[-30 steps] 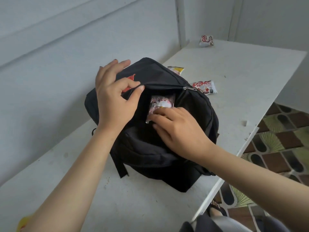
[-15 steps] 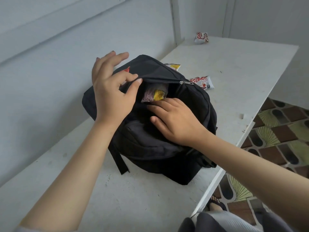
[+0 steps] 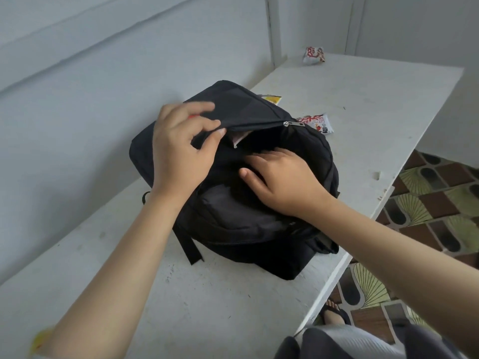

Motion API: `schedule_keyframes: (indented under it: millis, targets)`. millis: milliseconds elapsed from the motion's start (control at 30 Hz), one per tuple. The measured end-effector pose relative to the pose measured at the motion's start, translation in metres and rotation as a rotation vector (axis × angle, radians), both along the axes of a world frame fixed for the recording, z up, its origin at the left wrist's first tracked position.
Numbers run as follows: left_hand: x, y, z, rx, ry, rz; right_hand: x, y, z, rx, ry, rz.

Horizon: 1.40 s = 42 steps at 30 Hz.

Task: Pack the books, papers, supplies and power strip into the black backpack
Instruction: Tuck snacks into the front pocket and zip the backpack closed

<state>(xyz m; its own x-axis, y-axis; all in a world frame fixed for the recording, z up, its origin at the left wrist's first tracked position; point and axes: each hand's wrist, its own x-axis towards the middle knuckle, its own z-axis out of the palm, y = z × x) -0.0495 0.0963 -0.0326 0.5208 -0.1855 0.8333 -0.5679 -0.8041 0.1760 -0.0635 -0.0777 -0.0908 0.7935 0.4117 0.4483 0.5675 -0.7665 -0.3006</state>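
The black backpack [image 3: 246,224] lies mid-frame on the bench [image 3: 363,112]. Our left hand [image 3: 181,151] pinches the zipper flap [image 3: 248,110] in its grip. We should lift it higher, so the right hand [image 3: 282,177], grip spread flat, can push deep.

I see a white table [image 3: 363,104] against the grey wall [image 3: 103,73]; right of the table, patterned floor tiles [image 3: 440,193] and a sandal [image 3: 337,316].

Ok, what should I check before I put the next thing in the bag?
1. Opening held wide: ok, left hand grips the black backpack flap.
2. Clear zipper pull: ok, at the opening's right end.
3. Free right hand: ok, fingers flat, holding nothing.
4. All packed: not ok, red-and-white packet and yellow packet lie on the table.
5. Room inside: cannot tell, too dark.
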Motion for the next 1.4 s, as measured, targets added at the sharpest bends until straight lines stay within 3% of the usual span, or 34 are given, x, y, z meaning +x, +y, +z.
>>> schedule_keyframes:
  millis: [100, 200, 333, 467, 567, 733, 900, 1167, 1300, 1400]
  targets:
    - [-0.012, 0.006, -0.015, 0.044, 0.133, -0.047, -0.012, -0.009, 0.009, 0.338, -0.152, 0.071]
    - [-0.03, 0.012, -0.034, 0.051, 0.324, -0.051, -0.002, -0.004, 0.021, 0.453, -0.257, 0.052]
    - [-0.05, 0.026, -0.055, -0.16, 0.494, 0.009, 0.034, 0.016, 0.034, 0.317, -0.236, 0.076]
    - [-0.059, 0.033, -0.062, -0.288, 0.535, 0.035, 0.065, 0.039, 0.038, 0.019, -0.03, 0.224]
    - [-0.061, 0.031, -0.063, -0.333, 0.536, 0.039, 0.081, 0.055, 0.037, -0.121, 0.106, 0.239]
    - [-0.06, 0.028, -0.065, -0.365, 0.526, 0.049, 0.088, 0.07, 0.038, -0.13, 0.022, 0.16]
    - [-0.059, 0.029, -0.06, -0.302, 0.549, 0.017, 0.074, 0.058, 0.032, 0.187, -0.071, 0.137]
    - [-0.035, 0.018, -0.044, -0.157, 0.604, -0.036, 0.01, 0.0, 0.026, 0.723, 0.018, 0.077]
    - [-0.021, 0.008, -0.03, -0.223, 0.43, 0.007, -0.028, -0.019, 0.002, 0.786, 0.032, 0.102]
    - [-0.011, 0.005, -0.009, -0.284, 0.256, 0.04, -0.046, -0.027, -0.008, 0.638, 0.027, 0.086]
